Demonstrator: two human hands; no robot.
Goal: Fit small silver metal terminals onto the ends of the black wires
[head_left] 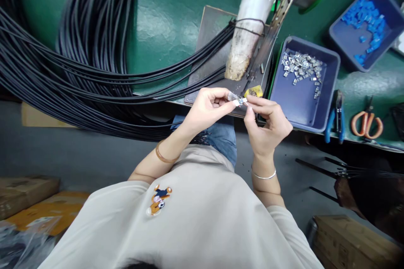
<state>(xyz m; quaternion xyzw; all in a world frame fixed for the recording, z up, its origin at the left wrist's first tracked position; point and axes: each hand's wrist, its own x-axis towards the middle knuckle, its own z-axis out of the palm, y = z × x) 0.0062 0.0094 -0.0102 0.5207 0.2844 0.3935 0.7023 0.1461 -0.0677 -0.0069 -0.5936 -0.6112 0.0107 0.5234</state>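
My left hand (210, 107) and my right hand (268, 126) meet at the bench edge, fingertips almost touching. Between them is a small metal connector piece (240, 101) with a trace of blue, pinched from both sides; its details are too small to make out. Something clear, like tape, wraps my left index fingertip. Just beyond the fingers sits a yellow block (254, 91), in front of a soldering-type stand wrapped in clear film (249, 21). Black cables (176, 73) run in from the left, their ends tied to the wrapped post.
To the right, a blue tray (290, 111) holds small metal shells (301, 66); another tray (396, 29) holds blue plastic pieces (362, 17). Blue-handled pliers (337, 117) and orange-handled cutters (367, 124) lie near the edge. Cardboard boxes (350, 239) stand on the floor.
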